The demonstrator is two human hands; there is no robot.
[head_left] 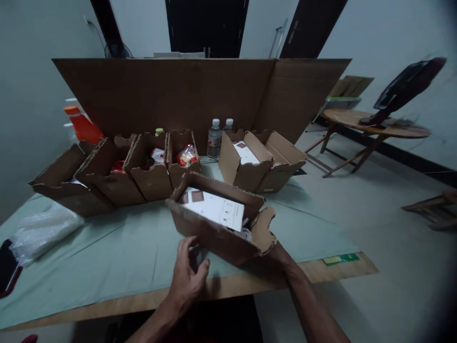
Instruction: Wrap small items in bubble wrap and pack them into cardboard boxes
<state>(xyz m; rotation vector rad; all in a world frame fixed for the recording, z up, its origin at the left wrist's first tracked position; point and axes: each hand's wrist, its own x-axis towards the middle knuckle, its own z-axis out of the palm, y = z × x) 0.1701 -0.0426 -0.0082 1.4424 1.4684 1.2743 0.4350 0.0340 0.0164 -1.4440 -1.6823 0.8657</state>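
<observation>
A cardboard box point(217, 238) with an open top sits at an angle near the front of the table. Inside it lies a white printed carton point(214, 208), with a small clear plastic item partly hidden beside the carton's right end. My right hand point(273, 255) reaches under the box's right end and supports it; its fingers are hidden behind the cardboard. Just in front of the box's near side is my left hand point(189, 271), its fingers loosely curled, thumb apart, and nothing in its grasp.
Several open cardboard bins point(152, 183) line the back, holding packets. Another bin point(246, 176) contains a white carton. Two clear bottles point(214, 140) stand between bins. Bubble wrap point(48, 231) and a dark phone-like object point(7, 269) lie left. A cardboard screen point(171, 95) stands behind.
</observation>
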